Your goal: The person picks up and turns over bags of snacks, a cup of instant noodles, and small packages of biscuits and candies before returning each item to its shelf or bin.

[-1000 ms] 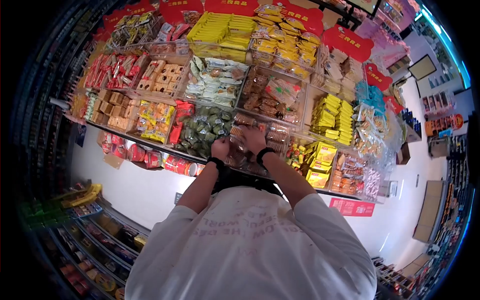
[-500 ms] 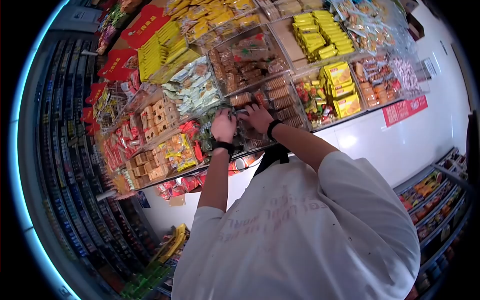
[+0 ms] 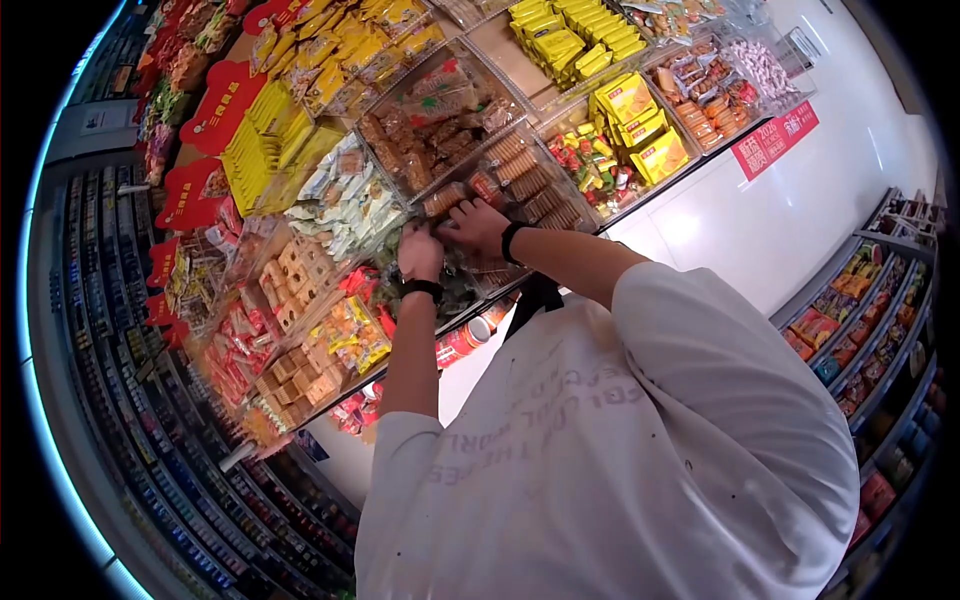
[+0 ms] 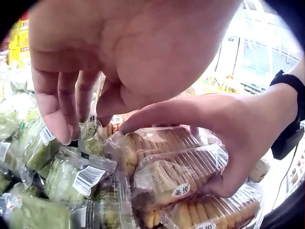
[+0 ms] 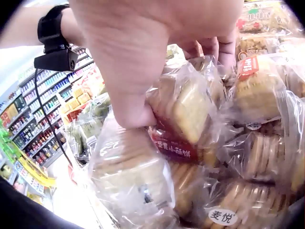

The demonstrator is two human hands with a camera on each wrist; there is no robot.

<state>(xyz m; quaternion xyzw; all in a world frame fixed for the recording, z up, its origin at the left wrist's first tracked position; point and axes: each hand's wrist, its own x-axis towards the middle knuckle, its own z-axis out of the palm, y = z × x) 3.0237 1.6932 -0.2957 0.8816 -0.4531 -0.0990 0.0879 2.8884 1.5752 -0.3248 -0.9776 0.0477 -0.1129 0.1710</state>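
Observation:
My left hand (image 3: 420,252) is over the border between the green packets and the biscuit packs. In the left wrist view, its fingers (image 4: 55,107) hang down, loosely bent, with the tips against green packets (image 4: 71,176). My right hand (image 3: 475,227) lies on the biscuits beside it. The left wrist view has the right hand (image 4: 243,129) spanning a clear-wrapped biscuit pack (image 4: 176,171), thumb on one side and fingers on the other. From the right wrist, its thumb (image 5: 133,112) presses on packs near a red-labelled one (image 5: 188,107); its fingertips are partly hidden behind the wrapping.
Clear-walled bins surround the hands: brown snacks (image 3: 400,150) behind, white packets (image 3: 350,200) at left, yellow packs (image 3: 635,125) at right. Red signs (image 3: 220,108) stand along the back edge. Shelves (image 3: 860,300) are at the right, with more shelving (image 3: 120,350) at the far left.
The head view has turned, so the display slants. My left hand, bunched over the green packets a second ago, has its fingers reaching farther forward. My right hand stays among the biscuit packs.

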